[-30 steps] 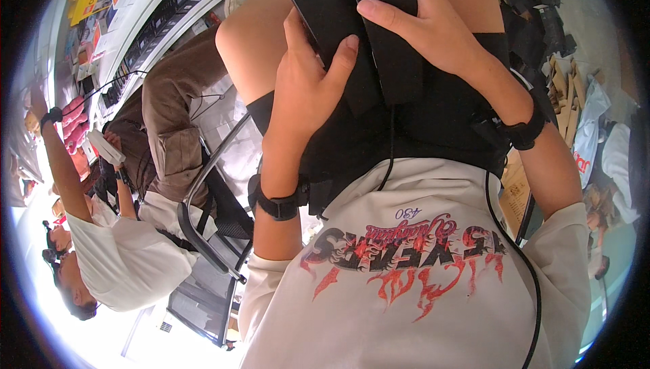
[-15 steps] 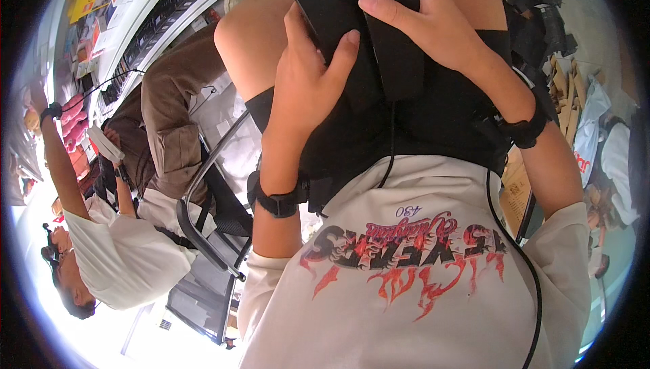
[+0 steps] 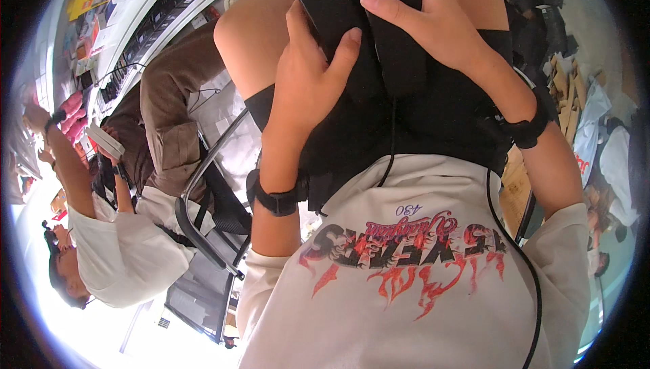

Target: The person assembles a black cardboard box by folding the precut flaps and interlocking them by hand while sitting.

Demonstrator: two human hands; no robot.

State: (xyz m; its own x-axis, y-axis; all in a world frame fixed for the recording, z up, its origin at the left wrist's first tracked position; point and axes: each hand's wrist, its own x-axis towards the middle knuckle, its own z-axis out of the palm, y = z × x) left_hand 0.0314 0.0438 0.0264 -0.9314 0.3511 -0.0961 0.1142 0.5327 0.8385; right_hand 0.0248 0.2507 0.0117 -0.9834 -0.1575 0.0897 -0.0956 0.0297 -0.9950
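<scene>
Two long black box-like pieces, a left one (image 3: 332,5) and a right one (image 3: 401,54), lie side by side over my lap, a narrow gap between them at the top. Around the outer edge of the left piece my left hand (image 3: 308,81) is closed, thumb on its face and the other fingers partly behind. My right hand (image 3: 447,27) grips the right piece, its thumb laid across the face; the rest of its fingers are hidden. Whether the pieces join lower down I cannot tell, as they blend into my black shorts.
To the left, another person in a white shirt (image 3: 135,261) sits holding a small whitish box (image 3: 106,142). A metal chair arm (image 3: 203,242) stands between us. Shelves (image 3: 162,27) with goods run along the upper left. Dark cloth-like items (image 3: 535,10) and cardboard pieces (image 3: 567,88) lie to the right.
My hands and the black pieces have barely shifted, keeping the same grip. At the left, the other person's raised arm and head have moved slightly.
</scene>
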